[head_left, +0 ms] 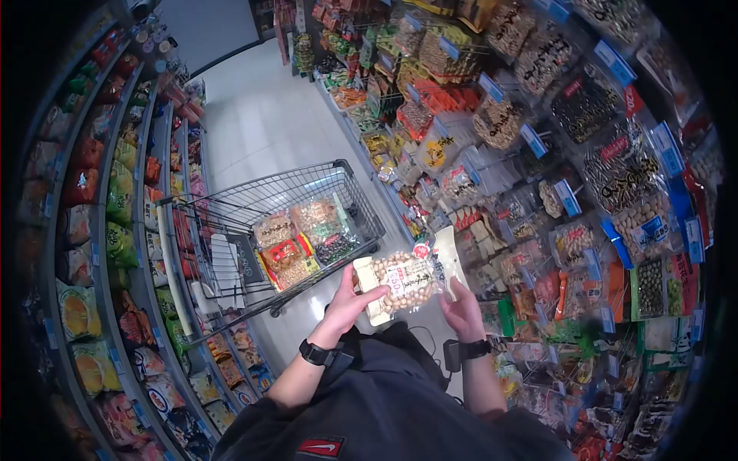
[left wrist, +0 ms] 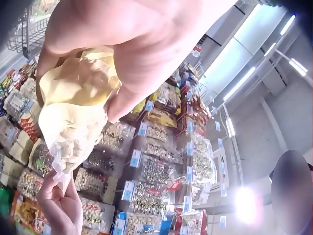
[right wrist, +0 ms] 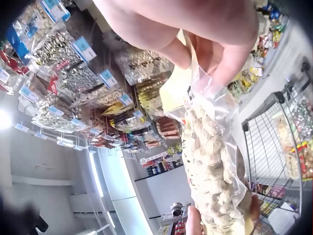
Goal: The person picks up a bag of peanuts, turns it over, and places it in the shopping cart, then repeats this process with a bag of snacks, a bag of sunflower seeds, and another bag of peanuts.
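A clear plastic bag of pale, shelled-looking nuts (head_left: 415, 290), with cream ends and printed labels, is held in front of my body. My left hand (head_left: 346, 306) grips its left end, thumb lying over the front. At the other end, my right hand (head_left: 463, 313) pinches the bag's edge. The left wrist view shows the cream backing of the bag (left wrist: 78, 88) between the left thumb and fingers. In the right wrist view, the right hand (right wrist: 215, 34) pinches the bag's top corner, and the nuts (right wrist: 208, 161) bulge below it.
A wire shopping cart (head_left: 338, 167) stands ahead on the left, holding several packaged foods (head_left: 296, 230). Racks of hanging bags (head_left: 615, 177) with blue price tags line the right. Snack shelves (head_left: 123, 230) run along the left. Pale tiled floor (head_left: 254, 107) stretches ahead between them.
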Demonstrator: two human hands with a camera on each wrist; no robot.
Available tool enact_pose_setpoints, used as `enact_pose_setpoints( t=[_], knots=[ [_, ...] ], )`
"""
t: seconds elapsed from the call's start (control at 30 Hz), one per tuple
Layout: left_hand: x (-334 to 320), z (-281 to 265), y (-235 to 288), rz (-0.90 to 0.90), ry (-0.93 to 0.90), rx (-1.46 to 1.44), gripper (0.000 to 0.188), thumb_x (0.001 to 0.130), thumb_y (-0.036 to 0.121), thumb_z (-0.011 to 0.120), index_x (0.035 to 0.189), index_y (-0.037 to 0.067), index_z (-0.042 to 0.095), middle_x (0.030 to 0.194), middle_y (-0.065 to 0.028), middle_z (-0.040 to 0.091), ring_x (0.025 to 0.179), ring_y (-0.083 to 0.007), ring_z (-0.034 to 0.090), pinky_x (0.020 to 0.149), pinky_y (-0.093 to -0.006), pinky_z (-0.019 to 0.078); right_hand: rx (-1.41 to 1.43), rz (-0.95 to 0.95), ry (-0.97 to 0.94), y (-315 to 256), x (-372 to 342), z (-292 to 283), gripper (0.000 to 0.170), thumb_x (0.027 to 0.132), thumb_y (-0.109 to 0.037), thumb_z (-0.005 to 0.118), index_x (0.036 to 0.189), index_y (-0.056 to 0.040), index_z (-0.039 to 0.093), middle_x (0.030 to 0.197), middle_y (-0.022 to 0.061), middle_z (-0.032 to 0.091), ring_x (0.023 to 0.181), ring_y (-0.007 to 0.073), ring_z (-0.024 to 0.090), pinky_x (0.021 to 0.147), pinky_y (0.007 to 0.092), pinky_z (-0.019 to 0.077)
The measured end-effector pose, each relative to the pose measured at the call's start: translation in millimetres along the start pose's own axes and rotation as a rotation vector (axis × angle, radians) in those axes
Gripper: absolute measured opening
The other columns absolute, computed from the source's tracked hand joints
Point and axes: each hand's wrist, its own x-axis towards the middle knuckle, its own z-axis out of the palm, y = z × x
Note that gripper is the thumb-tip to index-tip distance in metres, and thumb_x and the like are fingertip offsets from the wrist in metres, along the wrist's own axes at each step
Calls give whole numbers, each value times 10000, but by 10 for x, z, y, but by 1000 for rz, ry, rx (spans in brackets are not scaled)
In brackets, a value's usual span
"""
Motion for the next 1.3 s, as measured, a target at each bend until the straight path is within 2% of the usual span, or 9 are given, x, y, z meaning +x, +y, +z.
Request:
enact_pose_setpoints(
  t=[0.17, 0.3, 0.5, 0.57, 0.67, 0.77, 0.9, 1.1, 1.3],
  knots=[
    [-16, -1007, 244, 71, 82, -112, 769, 820, 44, 736, 1414, 2, 250, 1307, -143, 516, 1209, -218, 529, 1011, -346, 446, -59, 17, -48, 632, 205, 943, 260, 1001, -274, 525, 1211, -123, 552, 1185, 41, 596, 1012, 184, 611, 795, 348, 562],
    [-39, -1534, 486, 108, 138, -145, 702, 837, 38, 714, 1397, 8, 291, 1299, -125, 525, 1185, -200, 542, 992, -333, 455, -201, -23, -2, 1032, 393, 1522, 410, 993, -472, 469, 1269, -178, 545, 1213, 24, 609, 1083, 200, 591, 925, 415, 457],
    [14, -2117, 703, 132, 145, -183, 633, 877, 108, 695, 1393, -3, 345, 1302, -121, 540, 1163, -179, 554, 978, -312, 452, -452, 145, -245, 1066, 610, 1990, 603, 986, -572, 379, 1348, -105, 501, 1205, 43, 619, 1086, 188, 583, 941, 405, 428],
    [85, -2217, 725, 113, 187, -260, 597, 895, 128, 679, 1388, 6, 365, 1288, -115, 553, 1156, -171, 557, 968, -309, 459, -486, 189, -270, 999, 771, 2036, 505, 998, -451, 469, 1280, -40, 550, 1162, 54, 642, 1043, 164, 609, 893, 352, 468],
    [233, -2344, 677, 97, 205, -250, 558, 926, 143, 644, 1393, 8, 371, 1293, -105, 554, 1145, -164, 567, 954, -309, 472, -990, 34, -258, 957, 1083, 2114, 257, 931, -104, 622, 1155, 22, 618, 1009, 52, 687, 850, 97, 644, 746, 247, 518],
    [481, -2487, 519, 54, 230, -250, 557, 931, 168, 644, 1393, 8, 378, 1289, -102, 557, 1131, -160, 574, 940, -300, 478, -1289, 40, -214, 965, 1369, 2363, 306, 916, -84, 625, 1196, 37, 599, 1020, 60, 690, 871, 94, 639, 764, 252, 516],
    [860, -2582, 443, -85, 463, -275, 578, 954, 192, 611, 1434, 7, 346, 1328, -116, 540, 1171, -166, 552, 997, -306, 437, -1249, 30, -379, 1044, 2130, 2315, 361, 901, -68, 620, 1235, 59, 572, 1046, 84, 689, 909, 110, 640, 797, 262, 515],
    [1596, -2938, -179, -65, 754, -287, 429, 947, 219, 629, 1235, -9, 408, 1169, -135, 548, 1098, -194, 539, 953, -318, 431, -1753, -179, -467, 1227, 3375, 1996, 424, 830, -105, 607, 1222, 48, 564, 996, 283, 661, 948, 359, 666, 845, 379, 521],
    [2390, -3139, -361, -344, 792, -57, 508, 901, 243, 681, 1244, -11, 406, 1172, -161, 566, 1073, -204, 543, 914, -331, 439, -2172, -22, -302, 1403, 4171, 1860, 369, 814, -108, 565, 1165, 7, 561, 1002, 301, 637, 977, 448, 603, 857, 476, 503]
  ],
)
